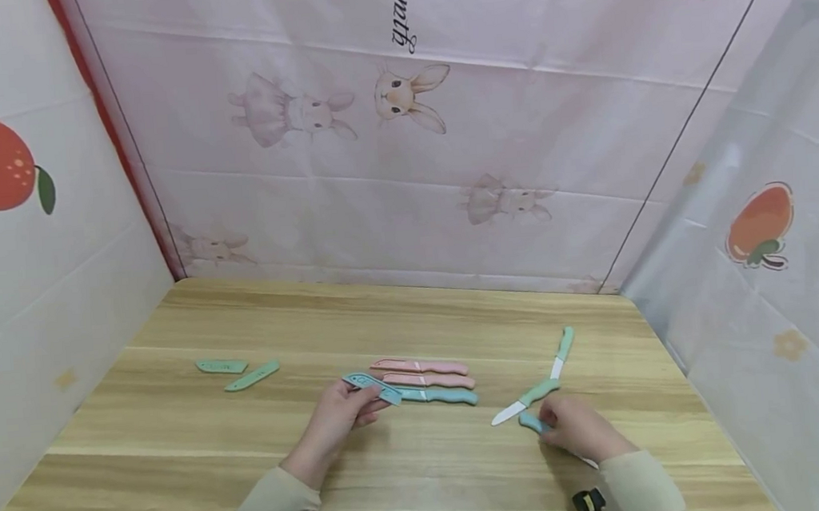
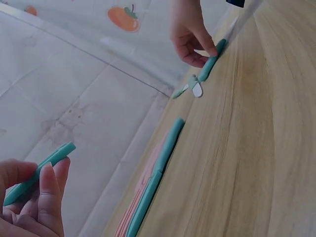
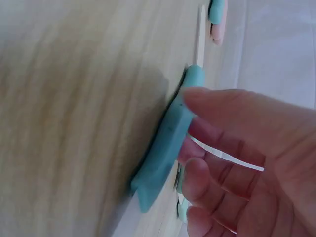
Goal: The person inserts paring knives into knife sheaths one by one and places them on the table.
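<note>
My left hand (image 1: 339,415) holds a blue knife sheath (image 1: 372,387) between thumb and fingers, raised over the table; in the left wrist view the sheath (image 2: 59,154) points up and to the right. My right hand (image 1: 580,428) pinches the blue handle (image 3: 165,140) of an unsheathed knife low at the tabletop, thumb on top. Its white blade (image 3: 126,217) points back toward me, mostly hidden by the hand in the head view. Just beyond lie two bare knives with green handles, a nearer green knife (image 1: 539,392) and a farther green knife (image 1: 565,343).
Beside my left hand, two pink sheathed knives (image 1: 442,368) and a blue sheathed knife (image 1: 451,396) lie side by side. Two green sheaths (image 1: 253,376) rest on the left of the wooden table (image 1: 142,437). Printed curtains (image 1: 348,212) enclose the table's back and sides.
</note>
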Action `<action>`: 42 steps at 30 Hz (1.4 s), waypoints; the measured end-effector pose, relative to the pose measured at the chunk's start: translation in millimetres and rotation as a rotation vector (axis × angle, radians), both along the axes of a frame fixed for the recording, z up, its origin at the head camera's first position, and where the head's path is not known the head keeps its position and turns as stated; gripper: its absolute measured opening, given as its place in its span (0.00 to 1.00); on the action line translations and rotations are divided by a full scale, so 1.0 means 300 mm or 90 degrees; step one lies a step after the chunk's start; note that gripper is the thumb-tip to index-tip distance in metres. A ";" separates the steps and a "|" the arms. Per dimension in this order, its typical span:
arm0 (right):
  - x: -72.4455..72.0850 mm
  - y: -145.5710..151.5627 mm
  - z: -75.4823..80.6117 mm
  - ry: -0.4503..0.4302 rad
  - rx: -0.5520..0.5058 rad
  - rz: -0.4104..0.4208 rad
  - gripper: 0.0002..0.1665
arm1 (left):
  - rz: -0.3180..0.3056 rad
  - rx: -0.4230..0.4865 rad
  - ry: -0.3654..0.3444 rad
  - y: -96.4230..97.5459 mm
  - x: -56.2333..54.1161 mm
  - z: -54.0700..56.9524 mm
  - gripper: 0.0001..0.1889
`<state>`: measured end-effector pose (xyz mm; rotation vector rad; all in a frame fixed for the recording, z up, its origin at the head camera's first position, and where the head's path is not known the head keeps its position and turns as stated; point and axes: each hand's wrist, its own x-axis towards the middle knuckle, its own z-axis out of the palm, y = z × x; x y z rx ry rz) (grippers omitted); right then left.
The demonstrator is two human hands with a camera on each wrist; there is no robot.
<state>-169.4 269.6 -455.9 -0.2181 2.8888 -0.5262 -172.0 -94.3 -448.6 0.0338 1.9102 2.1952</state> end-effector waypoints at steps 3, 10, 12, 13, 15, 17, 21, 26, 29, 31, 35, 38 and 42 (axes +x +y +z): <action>0.000 0.001 -0.006 -0.006 -0.005 0.003 0.12 | 0.006 0.004 -0.005 0.004 0.001 -0.007 0.21; 0.004 -0.009 0.016 -0.019 -0.050 -0.024 0.12 | 0.006 0.042 -0.019 0.030 0.009 -0.016 0.19; 0.002 -0.013 0.032 -0.017 -0.092 -0.038 0.10 | 0.009 0.049 -0.024 0.038 0.010 -0.015 0.19; 0.002 -0.015 0.041 -0.016 -0.118 -0.044 0.09 | 0.012 0.053 -0.027 0.042 0.010 -0.014 0.19; 0.003 -0.018 0.061 -0.003 -0.176 -0.052 0.06 | 0.019 0.056 -0.031 0.048 0.012 -0.013 0.18; 0.003 -0.022 0.081 0.021 -0.231 -0.058 0.06 | 0.028 0.061 -0.033 0.054 0.012 -0.013 0.18; -0.002 -0.041 0.109 0.090 -0.343 -0.114 0.15 | 0.057 0.072 -0.036 0.072 0.014 -0.017 0.17; -0.014 -0.091 0.112 0.160 -0.521 -0.233 0.23 | 0.095 0.099 -0.050 0.107 0.019 -0.024 0.18; -0.018 -0.130 0.104 0.166 -0.665 -0.303 0.25 | 0.110 0.122 -0.061 0.129 0.022 -0.027 0.18; -0.020 -0.158 0.097 0.161 -0.754 -0.346 0.26 | 0.114 0.136 -0.064 0.141 0.024 -0.026 0.19; -0.020 -0.217 0.076 0.159 -0.869 -0.401 0.28 | 0.126 0.162 -0.074 0.161 0.028 -0.021 0.18; -0.013 -0.261 0.063 0.175 -0.923 -0.417 0.24 | 0.134 0.188 -0.084 0.171 0.031 -0.019 0.18; -0.001 -0.311 0.046 0.198 -0.997 -0.433 0.17 | 0.137 0.216 -0.088 0.179 0.037 -0.019 0.21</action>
